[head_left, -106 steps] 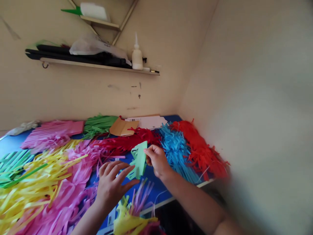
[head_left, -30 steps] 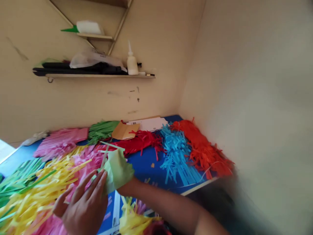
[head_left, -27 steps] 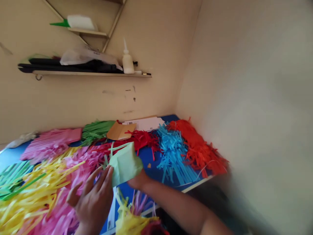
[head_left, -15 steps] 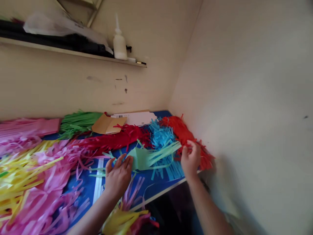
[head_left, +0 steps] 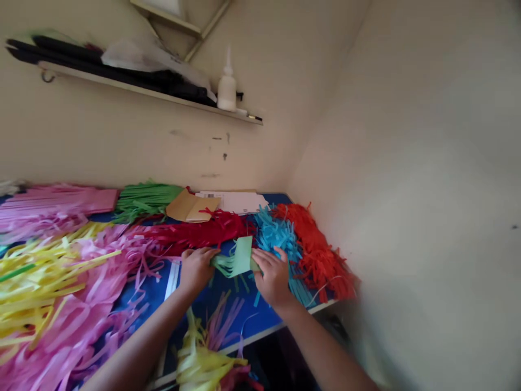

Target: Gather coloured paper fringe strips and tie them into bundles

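A pale green fringed paper (head_left: pixel 243 256) is held between my two hands over the blue tabletop (head_left: pixel 232 320). My left hand (head_left: pixel 198 270) is closed on its strips at the left. On the right, my right hand (head_left: pixel 272 274) pinches the other end, thumb below and fingers on top. The solid band of the paper stands up between the hands. Just behind lies crimson fringe (head_left: pixel 203 231), and blue fringe (head_left: pixel 274 231) is right behind my right hand.
Orange-red fringe (head_left: pixel 317 244) runs along the right wall. Yellow fringe (head_left: pixel 44 282) and pink fringe (head_left: pixel 77 320) cover the left. Behind are green fringe (head_left: pixel 148 198) and a brown envelope (head_left: pixel 189 206). A shelf (head_left: pixel 154 98) holds a white bottle (head_left: pixel 227 91). Yellow strips (head_left: pixel 203 364) hang at the front edge.
My right hand has moved left, from the far ends of the pale green strips to the band's side. The strips now trail left into my left hand. The view has shifted left.
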